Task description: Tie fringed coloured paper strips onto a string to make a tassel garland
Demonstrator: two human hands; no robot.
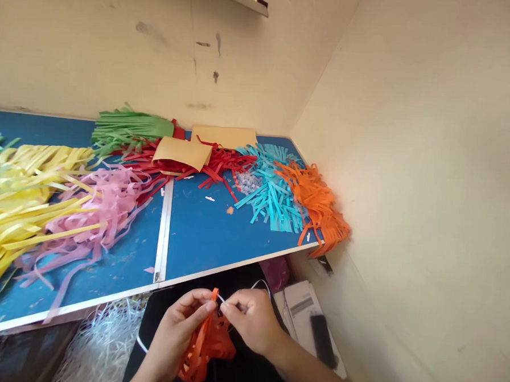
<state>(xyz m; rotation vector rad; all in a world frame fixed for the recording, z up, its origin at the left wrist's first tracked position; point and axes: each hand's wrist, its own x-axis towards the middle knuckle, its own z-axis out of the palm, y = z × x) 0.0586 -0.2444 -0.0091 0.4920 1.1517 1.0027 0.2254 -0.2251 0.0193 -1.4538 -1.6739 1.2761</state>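
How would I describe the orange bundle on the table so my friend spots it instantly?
Find the blue table and follow it to its right end, by the wall. There, beside a turquoise fringe, lies the orange bundle of thin strips, the only orange one on the table, spilling over its edge.

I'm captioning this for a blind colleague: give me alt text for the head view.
A left hand pinches looped orange strips while a right hand pinches a white cord. Beyond, a blue table bears heaps of cut strips in yellow, pink, green, red, turquoise and orange.
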